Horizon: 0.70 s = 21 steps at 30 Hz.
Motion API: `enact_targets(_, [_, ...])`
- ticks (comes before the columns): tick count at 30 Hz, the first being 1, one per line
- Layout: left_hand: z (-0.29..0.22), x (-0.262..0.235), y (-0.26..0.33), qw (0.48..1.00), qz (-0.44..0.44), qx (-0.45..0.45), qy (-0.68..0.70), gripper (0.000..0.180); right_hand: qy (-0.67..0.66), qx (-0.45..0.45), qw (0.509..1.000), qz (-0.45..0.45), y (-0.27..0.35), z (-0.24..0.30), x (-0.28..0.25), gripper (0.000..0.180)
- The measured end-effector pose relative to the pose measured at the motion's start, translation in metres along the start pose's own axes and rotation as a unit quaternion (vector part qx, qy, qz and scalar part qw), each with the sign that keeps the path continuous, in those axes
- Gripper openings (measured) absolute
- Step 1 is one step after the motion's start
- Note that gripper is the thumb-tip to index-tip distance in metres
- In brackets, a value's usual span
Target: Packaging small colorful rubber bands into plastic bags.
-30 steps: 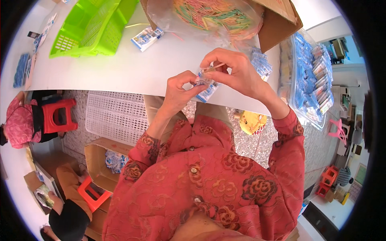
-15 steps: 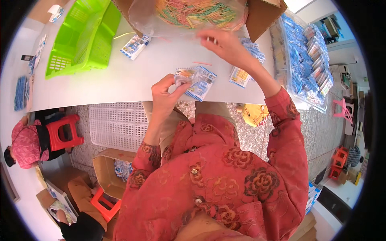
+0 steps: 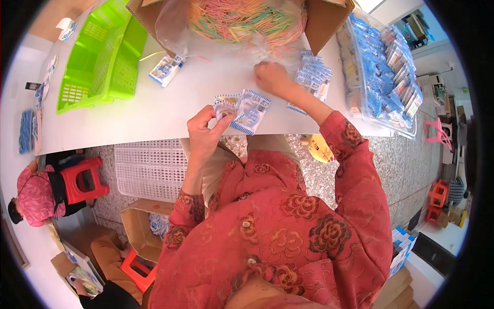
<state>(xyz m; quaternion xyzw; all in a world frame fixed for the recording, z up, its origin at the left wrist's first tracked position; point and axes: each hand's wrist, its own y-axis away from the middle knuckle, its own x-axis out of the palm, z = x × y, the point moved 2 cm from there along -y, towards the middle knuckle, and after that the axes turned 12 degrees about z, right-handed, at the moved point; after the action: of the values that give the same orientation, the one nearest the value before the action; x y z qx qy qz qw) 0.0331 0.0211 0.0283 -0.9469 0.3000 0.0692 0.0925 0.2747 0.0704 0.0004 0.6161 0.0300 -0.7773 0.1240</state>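
Observation:
My left hand [image 3: 203,130] pinches a small clear-and-blue packet [image 3: 225,105] at the table's front edge. A second blue-and-white packet [image 3: 252,112] lies against it, fanned out to the right. My right hand [image 3: 272,78] is closed, knuckles up, at the rim of a clear plastic bag [image 3: 226,50]; whatever its fingers hold is hidden. Inside the bag, set in a cardboard box [image 3: 329,23], is a heap of thin pink, yellow and green sticks [image 3: 242,20]. Several similar packets [image 3: 314,77] lie overlapping beyond my right wrist.
A bright green basket [image 3: 103,62] stands at the left, a lone packet [image 3: 166,70] beside it. At the right, a clear tub [image 3: 365,98] is filled with blue packets. Below the table are a white crate [image 3: 149,167] and a red stool [image 3: 85,180]. Other people sit at the left.
My right hand has come down from the sticks toward me and its fingers have curled in. A pink stick lying between my hands is no longer visible. My left hand keeps its packets.

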Motion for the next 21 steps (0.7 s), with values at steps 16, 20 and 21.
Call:
enact_targets(16, [-0.004,0.008,-0.002,0.997,-0.042,0.035,0.046,0.01,0.081,0.082,0.993,-0.01,-0.031,-0.033,-0.009,0.02])
enact_targets(20, [-0.01,0.006,-0.002,0.998,-0.045,0.043,0.014,0.009,0.063,0.054,0.995,0.056,-0.013,-0.024,-0.008,0.026])
enact_targets(21, [-0.012,0.006,-0.002,0.998,-0.042,0.05,-0.001,0.008,0.058,0.045,0.997,0.04,-0.008,-0.024,-0.008,0.023])
